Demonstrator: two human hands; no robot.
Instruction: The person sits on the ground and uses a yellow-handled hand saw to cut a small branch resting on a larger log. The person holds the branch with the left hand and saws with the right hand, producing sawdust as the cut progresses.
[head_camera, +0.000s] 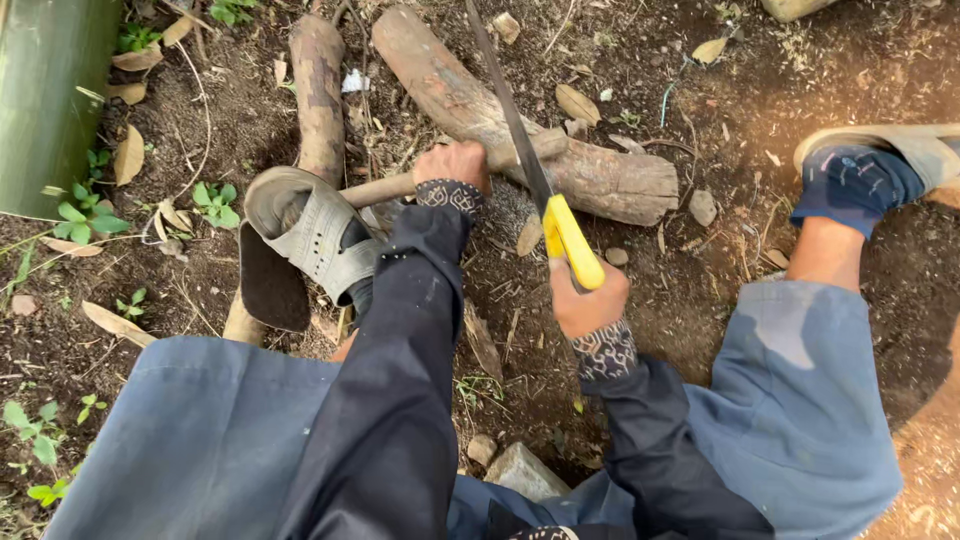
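My left hand (455, 165) grips a thin pale stick (380, 187) that lies across a thick brown log (520, 125). My right hand (588, 300) holds the yellow handle (570, 240) of a hand saw. Its long dark blade (505, 100) runs up and away over the stick and the log, just to the right of my left hand. My left foot in a grey sandal (310, 235) presses on the near end of the stick. Both arms wear dark sleeves with patterned cuffs.
A second log (318, 90) lies upright in view at the left, behind the sandal. A green bamboo trunk (45, 100) fills the top left corner. My right foot (870, 170) in a sandal rests at the right. Dry leaves, stones and small plants cover the bare soil.
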